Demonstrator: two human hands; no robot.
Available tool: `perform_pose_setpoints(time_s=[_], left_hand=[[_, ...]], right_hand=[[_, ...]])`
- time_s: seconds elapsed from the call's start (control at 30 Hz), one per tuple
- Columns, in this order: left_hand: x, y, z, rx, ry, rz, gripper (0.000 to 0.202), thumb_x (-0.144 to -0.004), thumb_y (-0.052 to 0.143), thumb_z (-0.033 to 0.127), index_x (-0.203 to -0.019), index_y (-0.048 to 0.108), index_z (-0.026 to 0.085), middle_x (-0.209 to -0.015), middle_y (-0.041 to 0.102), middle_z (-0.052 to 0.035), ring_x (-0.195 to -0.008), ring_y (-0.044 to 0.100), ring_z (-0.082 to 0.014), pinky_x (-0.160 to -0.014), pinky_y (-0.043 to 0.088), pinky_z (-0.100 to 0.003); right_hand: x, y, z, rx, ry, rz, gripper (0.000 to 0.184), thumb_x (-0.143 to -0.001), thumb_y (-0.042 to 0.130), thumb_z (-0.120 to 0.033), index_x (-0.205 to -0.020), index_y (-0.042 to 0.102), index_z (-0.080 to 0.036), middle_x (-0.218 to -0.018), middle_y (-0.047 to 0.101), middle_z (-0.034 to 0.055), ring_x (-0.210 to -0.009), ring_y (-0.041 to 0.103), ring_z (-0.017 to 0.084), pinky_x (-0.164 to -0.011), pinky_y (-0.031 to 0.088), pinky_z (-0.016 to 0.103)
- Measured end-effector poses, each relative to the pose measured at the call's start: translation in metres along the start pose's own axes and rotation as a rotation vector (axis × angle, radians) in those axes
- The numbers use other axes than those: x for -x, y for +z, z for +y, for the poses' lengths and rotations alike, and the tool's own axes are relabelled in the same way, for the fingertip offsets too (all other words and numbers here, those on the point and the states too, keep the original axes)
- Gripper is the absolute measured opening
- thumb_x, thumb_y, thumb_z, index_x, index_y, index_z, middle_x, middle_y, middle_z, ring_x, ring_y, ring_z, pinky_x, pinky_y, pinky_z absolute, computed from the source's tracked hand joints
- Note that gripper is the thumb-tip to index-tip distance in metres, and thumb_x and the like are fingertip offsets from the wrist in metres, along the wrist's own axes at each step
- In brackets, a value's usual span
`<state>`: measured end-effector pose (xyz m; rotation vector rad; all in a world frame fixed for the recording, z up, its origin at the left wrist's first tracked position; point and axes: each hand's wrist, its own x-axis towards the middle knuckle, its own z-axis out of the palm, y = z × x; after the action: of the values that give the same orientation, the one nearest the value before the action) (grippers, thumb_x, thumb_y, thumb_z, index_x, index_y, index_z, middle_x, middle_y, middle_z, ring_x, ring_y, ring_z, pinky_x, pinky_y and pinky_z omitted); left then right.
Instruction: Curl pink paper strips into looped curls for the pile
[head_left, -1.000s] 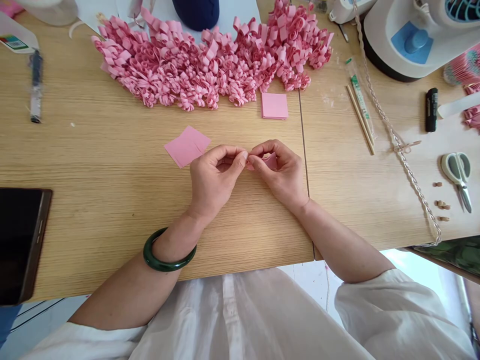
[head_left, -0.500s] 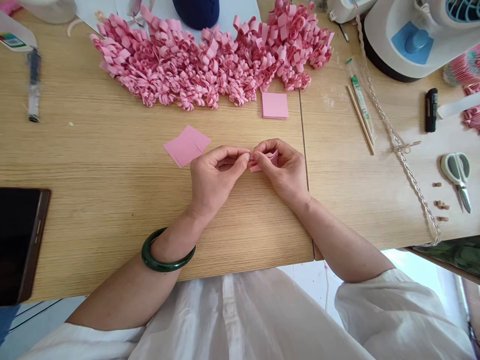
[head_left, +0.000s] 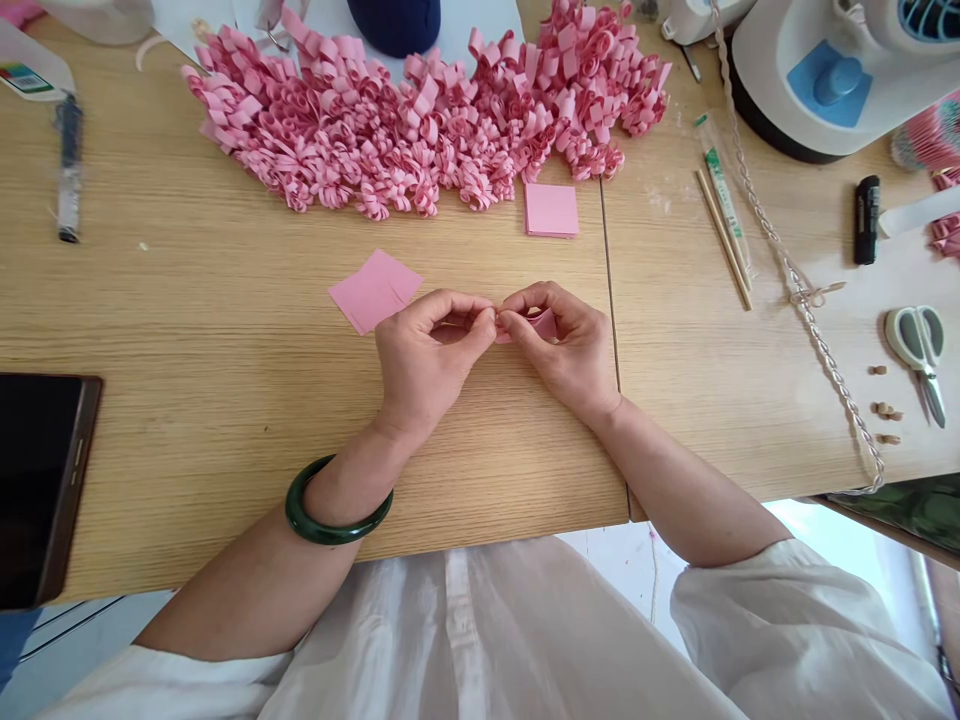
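Over the middle of the table, my left hand (head_left: 435, 352) and my right hand (head_left: 562, 345) meet fingertip to fingertip. Both pinch a small piece of pink paper (head_left: 543, 322), which shows curved under my right fingers; the rest of it is hidden by the hands. Just left of my left hand lie overlapping pink paper squares (head_left: 373, 290). Beyond my right hand rests a neat stack of pink squares (head_left: 551, 211). A long heap of curled pink paper flowers (head_left: 420, 130) spreads across the back.
At the right are scissors (head_left: 916, 350), a black marker (head_left: 866, 220), wooden sticks (head_left: 724, 240), a braided cord (head_left: 817, 340) and a white appliance (head_left: 810, 70). A dark tablet (head_left: 41, 480) lies at the left edge, with a pen-like tube (head_left: 69, 170) behind it.
My hands stay joined at the paper, with small finger shifts. The left fingertips have moved slightly left, and the paper's lower edge shows less under my right fingers.
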<state>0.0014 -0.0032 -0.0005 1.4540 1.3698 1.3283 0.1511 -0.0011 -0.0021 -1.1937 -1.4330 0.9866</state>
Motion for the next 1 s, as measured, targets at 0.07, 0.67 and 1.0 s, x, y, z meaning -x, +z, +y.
perform_pose_setpoints(time_s=[0.07, 0.67, 1.0], left_hand=[[0.000, 0.000, -0.002, -0.026, 0.027, 0.029, 0.008, -0.082, 0.073, 0.015, -0.078, 0.076, 0.021, -0.078, 0.077, 0.0037, -0.066, 0.071, -0.0105, -0.066, 0.060, -0.020], [0.009, 0.005, -0.002, 0.019, 0.249, 0.010, 0.017, -0.090, 0.067, 0.013, -0.098, 0.078, 0.022, -0.099, 0.076, -0.0012, -0.093, 0.072, -0.0134, -0.079, 0.060, -0.022], [0.014, 0.009, -0.006, 0.167, 0.107, -0.034, 0.024, -0.092, 0.066, 0.019, -0.108, 0.079, 0.029, -0.120, 0.068, -0.0036, -0.117, 0.065, -0.0192, -0.096, 0.061, -0.032]], right_hand=[[0.002, 0.000, -0.002, 0.054, -0.036, 0.014, 0.007, -0.088, 0.075, -0.024, -0.083, 0.072, -0.021, -0.083, 0.073, 0.0003, -0.083, 0.068, 0.014, -0.081, 0.058, 0.032], [0.003, 0.001, 0.003, 0.281, -0.393, 0.149, 0.006, -0.095, 0.069, -0.021, -0.092, 0.074, -0.023, -0.086, 0.076, 0.0009, -0.085, 0.067, 0.016, -0.077, 0.060, 0.034], [0.001, -0.002, -0.001, 0.364, -0.261, 0.143, 0.007, -0.097, 0.065, -0.029, -0.090, 0.067, -0.028, -0.096, 0.073, 0.0058, -0.096, 0.065, 0.022, -0.074, 0.059, 0.036]])
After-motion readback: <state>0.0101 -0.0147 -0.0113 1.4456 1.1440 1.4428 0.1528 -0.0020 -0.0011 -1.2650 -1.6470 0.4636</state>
